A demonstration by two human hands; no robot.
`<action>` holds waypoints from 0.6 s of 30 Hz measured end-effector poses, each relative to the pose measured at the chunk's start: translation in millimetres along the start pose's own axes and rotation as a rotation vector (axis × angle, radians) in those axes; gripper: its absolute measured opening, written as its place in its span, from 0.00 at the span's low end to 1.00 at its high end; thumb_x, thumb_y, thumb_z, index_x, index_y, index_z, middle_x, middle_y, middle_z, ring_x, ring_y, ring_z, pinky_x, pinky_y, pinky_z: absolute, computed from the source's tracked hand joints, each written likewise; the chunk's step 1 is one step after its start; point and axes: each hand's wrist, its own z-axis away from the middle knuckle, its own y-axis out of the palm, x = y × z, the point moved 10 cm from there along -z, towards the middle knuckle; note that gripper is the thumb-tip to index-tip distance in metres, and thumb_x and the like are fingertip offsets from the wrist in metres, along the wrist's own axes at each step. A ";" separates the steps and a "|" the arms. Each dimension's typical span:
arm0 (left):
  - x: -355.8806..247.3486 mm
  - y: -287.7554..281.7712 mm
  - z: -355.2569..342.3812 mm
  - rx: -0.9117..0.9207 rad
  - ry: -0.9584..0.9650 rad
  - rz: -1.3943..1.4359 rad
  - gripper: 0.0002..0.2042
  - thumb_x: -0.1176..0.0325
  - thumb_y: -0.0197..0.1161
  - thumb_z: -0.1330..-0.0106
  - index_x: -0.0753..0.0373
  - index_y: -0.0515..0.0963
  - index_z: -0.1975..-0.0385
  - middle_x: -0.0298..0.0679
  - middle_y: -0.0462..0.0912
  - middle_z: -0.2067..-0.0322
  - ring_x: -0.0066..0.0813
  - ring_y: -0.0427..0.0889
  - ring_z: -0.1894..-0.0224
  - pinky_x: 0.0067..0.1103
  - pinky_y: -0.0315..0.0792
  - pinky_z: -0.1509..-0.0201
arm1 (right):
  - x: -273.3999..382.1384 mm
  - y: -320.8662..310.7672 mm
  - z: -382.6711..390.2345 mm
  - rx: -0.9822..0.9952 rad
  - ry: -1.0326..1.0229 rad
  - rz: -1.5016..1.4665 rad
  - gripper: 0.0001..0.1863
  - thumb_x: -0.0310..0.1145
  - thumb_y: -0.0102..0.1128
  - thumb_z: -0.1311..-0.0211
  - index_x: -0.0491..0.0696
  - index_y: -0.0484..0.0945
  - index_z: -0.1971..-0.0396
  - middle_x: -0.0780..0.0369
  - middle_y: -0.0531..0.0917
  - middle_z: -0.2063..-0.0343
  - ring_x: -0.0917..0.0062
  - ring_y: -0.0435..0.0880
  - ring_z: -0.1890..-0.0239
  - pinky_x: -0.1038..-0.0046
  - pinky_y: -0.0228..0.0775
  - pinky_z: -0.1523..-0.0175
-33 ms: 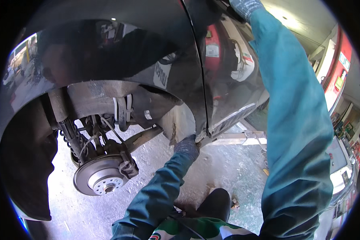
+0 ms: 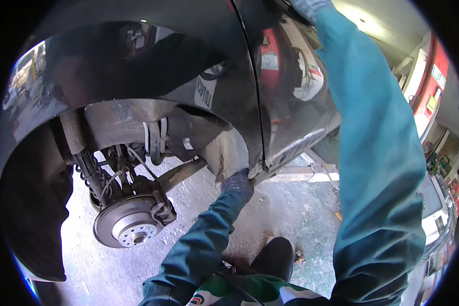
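Reaching to the lower corner of the black fender point(image 2: 153, 76), the left hand point(image 2: 237, 186) is touching it to the right of the brake disc point(image 2: 109, 219); its fingertips are hiding, so I cannot tell whether they are pinching. The right hand point(image 2: 311, 7), far above and right of the disc, is being cut off by the view's edge, its grip unclear. Arching over the disc, the fender is looking like thin, springy sheet, probably light for its breadth, slippery and easily dented; its arch lip is offering a better hold than the glossy face. A narrow seam point(image 2: 257, 81) is leaving little room beside the door point(image 2: 290, 115), while the floor point(image 2: 290, 219) right of the disc is giving more.
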 end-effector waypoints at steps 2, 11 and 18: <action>-1.7 1.2 -2.7 -0.015 0.044 0.021 0.24 0.52 0.59 0.33 0.59 0.75 0.42 0.53 0.82 0.51 0.55 0.81 0.49 0.42 0.72 0.41 | -9.8 -11.9 2.1 -0.044 0.028 -0.025 0.30 0.48 0.54 0.29 0.44 0.69 0.35 0.50 0.78 0.43 0.60 0.79 0.41 0.62 0.69 0.36; 10.1 17.8 -11.7 0.039 0.041 0.061 0.25 0.52 0.59 0.34 0.59 0.75 0.42 0.52 0.80 0.46 0.53 0.80 0.45 0.42 0.72 0.40 | -65.5 -103.8 63.7 -0.398 0.189 -0.303 0.30 0.49 0.55 0.29 0.45 0.70 0.36 0.50 0.78 0.43 0.60 0.78 0.41 0.62 0.70 0.37; 11.7 6.3 -14.1 -0.105 0.145 0.025 0.24 0.52 0.60 0.34 0.61 0.77 0.44 0.55 0.81 0.48 0.57 0.79 0.46 0.42 0.70 0.38 | -129.8 -164.8 156.5 -0.663 0.336 -0.547 0.29 0.49 0.55 0.29 0.45 0.71 0.37 0.51 0.78 0.43 0.61 0.78 0.42 0.61 0.70 0.38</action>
